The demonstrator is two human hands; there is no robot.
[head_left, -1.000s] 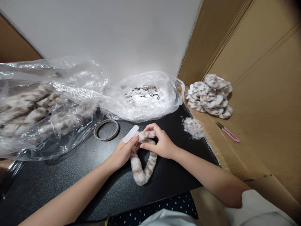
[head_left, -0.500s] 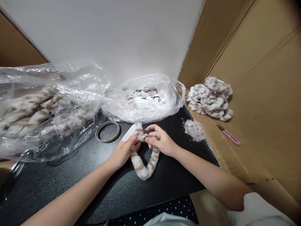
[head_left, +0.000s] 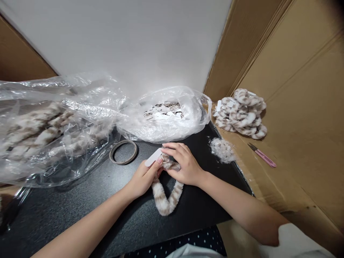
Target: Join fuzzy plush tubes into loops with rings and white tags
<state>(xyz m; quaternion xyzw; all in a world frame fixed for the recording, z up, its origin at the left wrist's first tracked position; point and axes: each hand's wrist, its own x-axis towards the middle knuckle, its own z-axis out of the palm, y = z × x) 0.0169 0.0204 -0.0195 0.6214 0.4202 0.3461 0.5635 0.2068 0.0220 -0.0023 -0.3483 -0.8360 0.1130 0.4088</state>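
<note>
Between my hands is a fluffy white-and-brown headband [head_left: 164, 204], its closed curve hanging toward me over the black table. My left hand [head_left: 146, 175] pinches its upper left part, thumb on top, along with a blank white tag [head_left: 153, 157] that sticks out to the upper left. The fingers of my right hand [head_left: 186, 166] arch over the top of the headband and its thumb lies beneath, so the fur there is gripped between them. The fingertips of both hands nearly meet, and part of the top of the band is hidden behind them.
A clear bag [head_left: 88, 139] of fluffy pieces covers the left. Behind my hands sits a plastic bag [head_left: 161, 130] of white tags. A tape roll [head_left: 123, 162], fluff pile [head_left: 222, 149], stacked tagged headbands [head_left: 242, 116] and pink thread snips [head_left: 264, 157] lie around the black table [head_left: 107, 215].
My right hand has shifted from pinching the middle of the band to covering its top, fingers closer to the left hand. The headband and tag sit slightly lower and further right in view.
</note>
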